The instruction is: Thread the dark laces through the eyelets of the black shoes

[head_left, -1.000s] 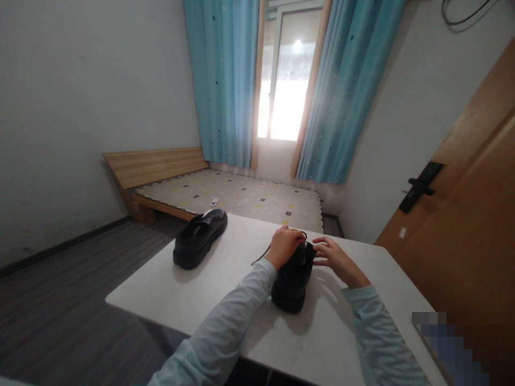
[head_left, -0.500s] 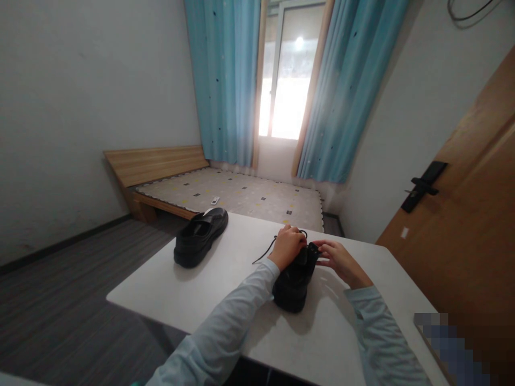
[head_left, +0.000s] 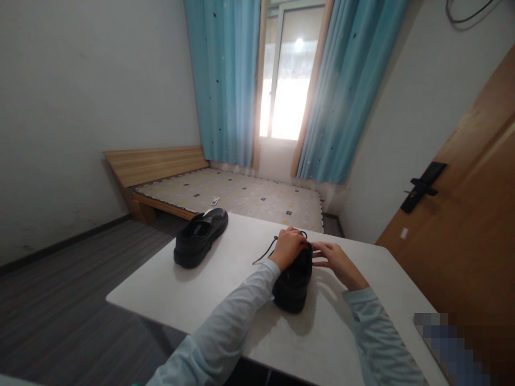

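Both hands were down on the near shoe (head_left: 293, 284), a black lace-up that stood upright on the white counter (head_left: 225, 300), heel toward the camera and toe pointing away to the window. The left hand (head_left: 288, 247) sat over the top of that shoe at the lacing, fingers curled in tight, closed on the black lace (head_left: 264, 253); one free end of that lace trailed off to the left and lay on the counter. The right hand (head_left: 335, 261) was just beside it on the shoe's right side, fingers stretched toward the lacing and touching the upper near the left hand's knuckles; whether it pinched a lace end or simply pressed there could not be told from this angle. Pale blue sleeves ran back from both wrists to the bottom of the picture.

Well apart to the left, near the counter's far corner, the second black shoe (head_left: 200, 237) stood alone, untouched, toe also pointing away. Beyond the counter lay a low wooden bed (head_left: 225, 193) with a patterned mattress, blue curtains (head_left: 225, 80) framing a bright window, and a brown door (head_left: 462, 214) with a black handle on the right.
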A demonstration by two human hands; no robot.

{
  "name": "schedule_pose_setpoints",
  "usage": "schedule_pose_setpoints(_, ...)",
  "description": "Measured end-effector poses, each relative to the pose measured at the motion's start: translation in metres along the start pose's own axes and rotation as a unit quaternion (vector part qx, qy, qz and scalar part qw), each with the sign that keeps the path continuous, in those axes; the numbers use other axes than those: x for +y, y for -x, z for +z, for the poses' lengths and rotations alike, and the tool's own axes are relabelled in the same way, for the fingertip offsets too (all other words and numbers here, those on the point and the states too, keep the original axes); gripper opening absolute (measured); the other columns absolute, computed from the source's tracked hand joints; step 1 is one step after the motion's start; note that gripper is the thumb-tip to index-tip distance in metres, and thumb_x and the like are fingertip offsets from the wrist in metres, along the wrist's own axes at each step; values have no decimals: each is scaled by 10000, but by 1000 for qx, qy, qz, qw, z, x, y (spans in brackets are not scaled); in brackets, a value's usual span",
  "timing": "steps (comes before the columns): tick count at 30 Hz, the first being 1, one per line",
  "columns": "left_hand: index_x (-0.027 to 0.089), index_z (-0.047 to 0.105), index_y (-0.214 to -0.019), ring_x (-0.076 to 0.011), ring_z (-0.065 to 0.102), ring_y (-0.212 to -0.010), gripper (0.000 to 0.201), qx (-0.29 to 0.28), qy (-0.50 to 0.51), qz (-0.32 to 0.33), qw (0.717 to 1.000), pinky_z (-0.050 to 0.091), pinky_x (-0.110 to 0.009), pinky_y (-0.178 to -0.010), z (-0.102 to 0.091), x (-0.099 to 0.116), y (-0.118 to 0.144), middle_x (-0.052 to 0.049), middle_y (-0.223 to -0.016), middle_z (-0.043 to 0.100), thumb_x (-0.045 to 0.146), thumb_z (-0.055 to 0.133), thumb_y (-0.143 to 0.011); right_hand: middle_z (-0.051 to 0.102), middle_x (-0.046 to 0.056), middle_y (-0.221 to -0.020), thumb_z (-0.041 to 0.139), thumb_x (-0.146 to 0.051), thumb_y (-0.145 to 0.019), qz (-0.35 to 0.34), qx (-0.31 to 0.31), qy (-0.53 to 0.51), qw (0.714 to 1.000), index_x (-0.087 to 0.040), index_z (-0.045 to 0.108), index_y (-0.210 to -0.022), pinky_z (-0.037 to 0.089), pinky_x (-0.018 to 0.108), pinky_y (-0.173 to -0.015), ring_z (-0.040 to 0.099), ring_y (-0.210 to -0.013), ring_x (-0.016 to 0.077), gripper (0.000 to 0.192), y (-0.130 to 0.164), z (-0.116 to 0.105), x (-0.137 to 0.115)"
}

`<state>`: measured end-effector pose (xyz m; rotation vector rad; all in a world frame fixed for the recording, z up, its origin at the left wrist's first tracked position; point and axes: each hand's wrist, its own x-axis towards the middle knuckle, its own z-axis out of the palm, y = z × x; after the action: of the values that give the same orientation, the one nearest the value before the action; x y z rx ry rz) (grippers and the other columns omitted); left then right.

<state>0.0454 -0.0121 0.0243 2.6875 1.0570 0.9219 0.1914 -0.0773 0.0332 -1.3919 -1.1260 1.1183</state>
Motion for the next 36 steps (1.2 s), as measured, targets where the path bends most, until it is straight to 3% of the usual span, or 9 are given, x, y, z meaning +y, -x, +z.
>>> schedule_pose_setpoints(12, 235, 607, -955, -197, 564, -930, 246, 16, 61, -47, 997, 369, -342, -835, 2, 1, 1, 10, -862, 687, 179, 663, -722, 619, 19, -639, 700, -414, -580, -136, 90, 145, 976, -160, 601, -657, 474, 239, -419, 595, -501, 138, 283, -30, -6, 36)
schedule_pose_setpoints(17, 239, 640, -880, -189, 557, -929, 157, 39, 112, -50, 992, 387, -335, -856, -1, -1, 3, 14, -866, 685, 225, 659, -725, 597, 19, -603, 698, -489, -562, -137, 113, 135, 975, -156, 576, -623, 462, 236, -395, 586, -479, 140, 359, -32, -10, 38)
schedule_pose_setpoints(24, 205, 614, -981, -174, 565, -982, 266, 93, 217, -81, 968, 419, -310, -902, -11, -15, 4, -22, -1026, 655, 250, 652, -722, 608, 34, -634, 731, -462, -536, -116, 157, 88, 977, -142, 585, -643, 484, 232, -405, 600, -511, 144, 368, -27, -27, 28)
schedule_pose_setpoints(28, 166, 581, -1041, -151, 614, -891, 281, 68, 280, -171, 942, 477, -269, -797, -18, -34, 5, -62, -1019, 655, 235, 583, -769, 612, 36, -658, 737, -429, -552, -111, 196, 44, 973, -132, 605, -676, 493, 225, -424, 592, -531, 130, 348, -22, -38, 21)
schedule_pose_setpoints(31, 156, 586, -1029, -149, 635, -801, 248, 37, 239, -252, 937, 485, -267, -753, -22, -45, 8, -65, -924, 677, 226, 533, -796, 637, 47, -729, 736, -414, -565, -111, 218, -2, 970, -135, 612, -701, 503, 217, -444, 594, -558, 120, 334, -18, -46, 18)
schedule_pose_setpoints(36, 168, 612, -987, -160, 648, -824, 241, -36, 215, -240, 946, 479, -264, -778, -24, -54, 15, -55, -888, 702, 309, 552, -801, 658, 43, -799, 717, -362, -624, -109, 245, -83, 960, -156, 596, -736, 517, 208, -476, 606, -595, 114, 264, -11, -59, 12)
